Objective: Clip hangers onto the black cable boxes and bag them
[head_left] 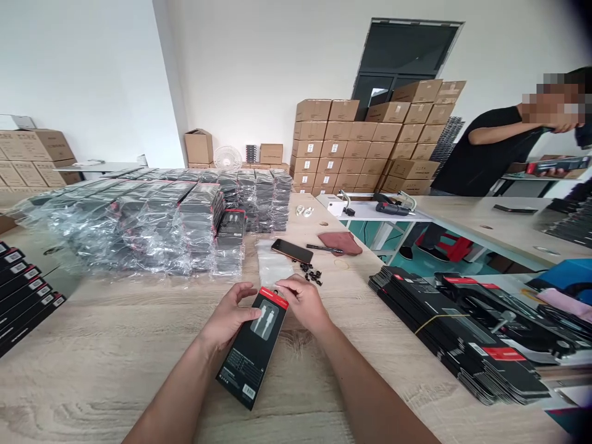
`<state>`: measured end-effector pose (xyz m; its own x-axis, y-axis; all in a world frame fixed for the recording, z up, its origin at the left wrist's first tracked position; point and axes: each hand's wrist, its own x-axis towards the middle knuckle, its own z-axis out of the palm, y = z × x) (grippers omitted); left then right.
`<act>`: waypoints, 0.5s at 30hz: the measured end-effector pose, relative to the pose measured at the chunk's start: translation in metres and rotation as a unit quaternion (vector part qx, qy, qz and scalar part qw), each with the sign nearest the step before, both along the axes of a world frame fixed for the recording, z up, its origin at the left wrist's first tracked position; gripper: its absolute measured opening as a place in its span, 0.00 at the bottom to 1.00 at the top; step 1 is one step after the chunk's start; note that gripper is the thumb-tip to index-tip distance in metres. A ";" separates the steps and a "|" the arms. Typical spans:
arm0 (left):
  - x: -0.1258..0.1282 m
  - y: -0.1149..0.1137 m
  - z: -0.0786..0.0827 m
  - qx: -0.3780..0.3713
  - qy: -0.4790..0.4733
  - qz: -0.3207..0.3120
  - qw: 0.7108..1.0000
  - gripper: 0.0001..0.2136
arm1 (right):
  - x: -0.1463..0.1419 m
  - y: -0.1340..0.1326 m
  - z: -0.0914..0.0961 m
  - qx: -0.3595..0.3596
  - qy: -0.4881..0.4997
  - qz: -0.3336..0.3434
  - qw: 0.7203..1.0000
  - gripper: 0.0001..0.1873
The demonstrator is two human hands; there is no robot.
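Note:
I hold a flat black retail box [255,345] with a red top strip and a cable pictured on it, tilted above the wooden table [115,357]. My left hand [229,317] grips its left edge near the top, fingers curled round it. My right hand [303,302] pinches the red top end from the right. Just beyond the box lies a clear plastic sleeve [272,265], flat on the table.
Bagged boxes in tall stacks [152,222] fill the far left. Unbagged black boxes lie fanned at the right [462,333] and at the left edge [23,290]. A phone [291,250], small black clips [311,272] and a brown pouch [340,242] lie ahead. Another person [499,151] stands at the far right.

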<state>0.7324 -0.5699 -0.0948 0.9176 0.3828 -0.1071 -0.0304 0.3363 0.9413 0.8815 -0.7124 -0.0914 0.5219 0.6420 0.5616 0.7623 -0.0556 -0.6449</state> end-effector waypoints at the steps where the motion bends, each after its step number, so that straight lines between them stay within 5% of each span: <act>1: 0.000 -0.001 0.001 0.018 -0.002 0.010 1.000 0.31 | -0.001 0.000 0.001 -0.002 -0.010 0.001 1.000 0.10; 11: 0.003 -0.011 0.011 0.053 0.016 -0.006 0.998 0.30 | -0.006 0.000 0.003 -0.039 -0.111 0.029 0.993 0.15; 15: 0.005 -0.010 0.006 0.085 0.033 0.033 0.995 0.23 | -0.001 0.000 -0.001 -0.070 -0.120 -0.094 0.986 0.11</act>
